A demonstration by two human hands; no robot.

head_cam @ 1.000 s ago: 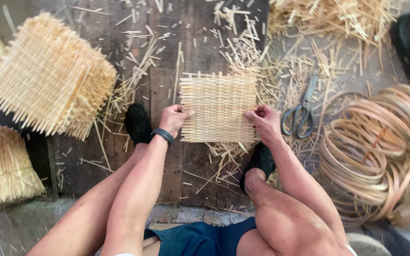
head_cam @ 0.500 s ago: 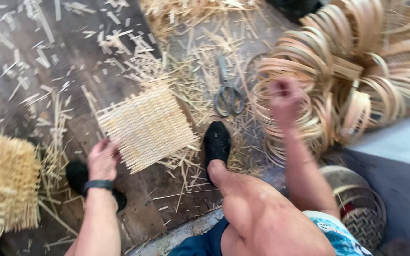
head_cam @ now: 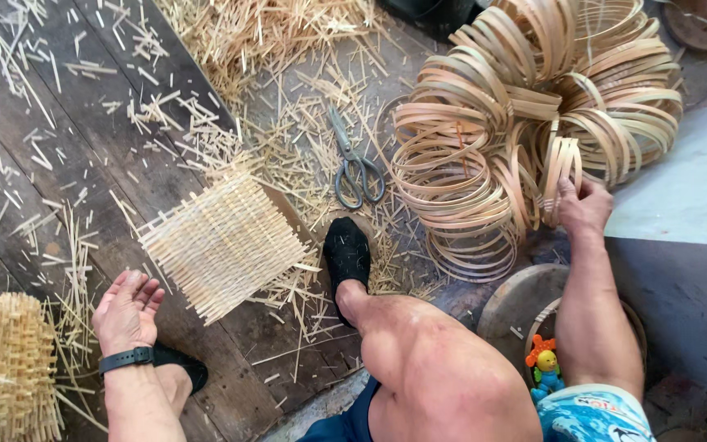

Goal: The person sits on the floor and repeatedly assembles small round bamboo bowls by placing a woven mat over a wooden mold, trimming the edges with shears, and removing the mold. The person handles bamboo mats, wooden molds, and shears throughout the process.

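Observation:
A square woven bamboo mat lies flat on the dark wooden floor. My left hand, with a black band on the wrist, rests open just left of the mat's near corner and holds nothing. My right hand is out to the right, with its fingers closed on a few thin bamboo hoops pulled from a big tangled pile of hoops. My right foot in a black shoe sits between the mat and the pile.
Grey scissors lie among bamboo scraps behind the shoe. A stack of woven mats stands at the lower left. A round woven basket is under my right arm, a pale slab to the right.
My view swung right. The left hand came off the mat and opened beside it. The right hand left the mat, reached to the hoop pile and closed on a few hoops.

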